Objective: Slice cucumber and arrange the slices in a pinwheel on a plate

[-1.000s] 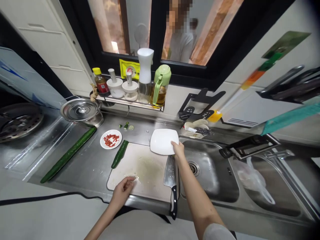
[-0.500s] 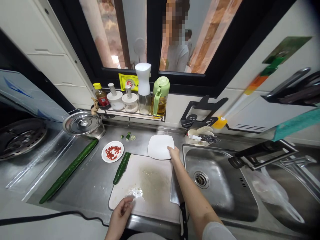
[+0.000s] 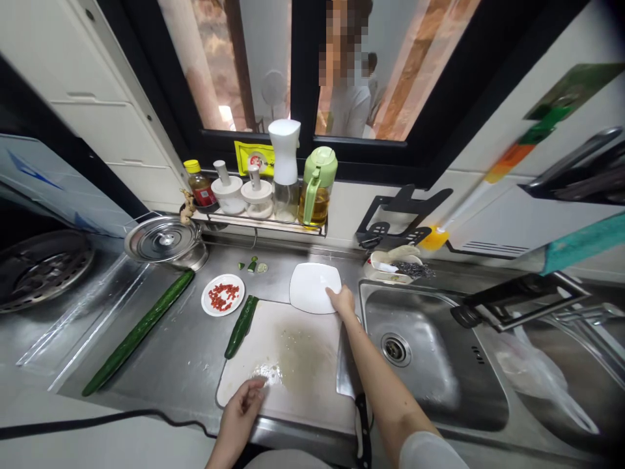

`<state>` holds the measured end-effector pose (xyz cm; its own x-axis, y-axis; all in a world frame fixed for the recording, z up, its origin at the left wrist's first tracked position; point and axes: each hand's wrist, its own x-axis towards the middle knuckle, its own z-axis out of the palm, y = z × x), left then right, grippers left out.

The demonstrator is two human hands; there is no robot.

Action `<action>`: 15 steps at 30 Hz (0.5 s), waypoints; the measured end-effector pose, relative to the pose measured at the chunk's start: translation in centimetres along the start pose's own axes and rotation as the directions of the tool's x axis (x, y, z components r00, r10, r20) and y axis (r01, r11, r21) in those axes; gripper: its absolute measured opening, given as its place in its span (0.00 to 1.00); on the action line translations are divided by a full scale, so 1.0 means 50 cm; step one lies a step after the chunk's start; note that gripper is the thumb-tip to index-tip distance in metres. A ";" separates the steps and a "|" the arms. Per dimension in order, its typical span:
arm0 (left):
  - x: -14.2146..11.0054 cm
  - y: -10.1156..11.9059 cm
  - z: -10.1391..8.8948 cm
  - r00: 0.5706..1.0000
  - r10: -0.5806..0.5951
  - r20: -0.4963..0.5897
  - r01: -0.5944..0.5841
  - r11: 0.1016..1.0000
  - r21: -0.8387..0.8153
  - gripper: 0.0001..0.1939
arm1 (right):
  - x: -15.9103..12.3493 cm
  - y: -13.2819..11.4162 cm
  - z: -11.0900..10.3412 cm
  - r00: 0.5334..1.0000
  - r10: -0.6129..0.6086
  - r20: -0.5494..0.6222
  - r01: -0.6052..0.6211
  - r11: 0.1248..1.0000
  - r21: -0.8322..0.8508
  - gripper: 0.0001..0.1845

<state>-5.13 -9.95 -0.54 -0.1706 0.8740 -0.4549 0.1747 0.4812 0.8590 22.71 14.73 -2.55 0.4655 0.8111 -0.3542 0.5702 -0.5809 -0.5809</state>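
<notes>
Right hand [image 3: 342,301] grips edge of white plate [image 3: 311,287] resting on counter [image 3: 185,339]. Left hand [image 3: 243,407] loosely curled, empty, fingertips on board [image 3: 288,355] by knife [image 3: 352,391].

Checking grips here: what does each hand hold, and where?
The right hand grips the white plate at its near right edge. The left hand holds nothing; its fingertips rest on the cutting board.
</notes>
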 end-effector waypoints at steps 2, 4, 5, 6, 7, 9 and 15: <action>0.001 -0.003 -0.003 1.000 0.002 0.000 -0.002 1.000 -0.003 0.31 | -0.003 -0.005 -0.008 0.999 0.008 0.044 0.001 0.981 -0.193 0.30; 0.002 -0.009 -0.006 1.000 0.004 -0.003 -0.004 1.000 -0.008 0.32 | -0.004 -0.013 -0.015 0.996 0.021 0.088 0.011 0.935 -0.353 0.32; 0.003 -0.012 -0.007 1.000 0.006 -0.002 -0.006 1.000 -0.010 0.32 | -0.003 -0.017 -0.018 0.994 0.030 0.103 0.014 0.919 -0.393 0.33; 0.003 -0.016 -0.009 1.000 0.009 -0.002 -0.009 1.000 -0.012 0.32 | -0.002 -0.021 -0.021 0.992 0.037 0.117 0.015 0.908 -0.419 0.34; 0.003 -0.019 -0.011 1.000 0.013 -0.002 -0.013 1.000 -0.014 0.32 | -0.001 -0.025 -0.024 0.991 0.044 0.127 0.016 0.901 -0.434 0.34; 0.003 -0.023 -0.015 1.000 0.020 0.002 -0.020 1.000 -0.017 0.31 | 0.001 -0.033 -0.030 0.989 0.048 0.140 0.020 0.893 -0.449 0.34; -0.002 -0.022 -0.022 0.999 0.036 0.017 -0.036 0.999 -0.007 0.30 | -0.007 -0.049 -0.045 0.991 0.007 0.136 0.067 0.844 -0.533 0.35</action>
<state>-6.39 -10.62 -1.17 -0.1480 0.8918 -0.4275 0.1738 0.4490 0.8765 22.66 15.74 0.63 0.3731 0.8087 -0.4549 0.8728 -0.4722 -0.1236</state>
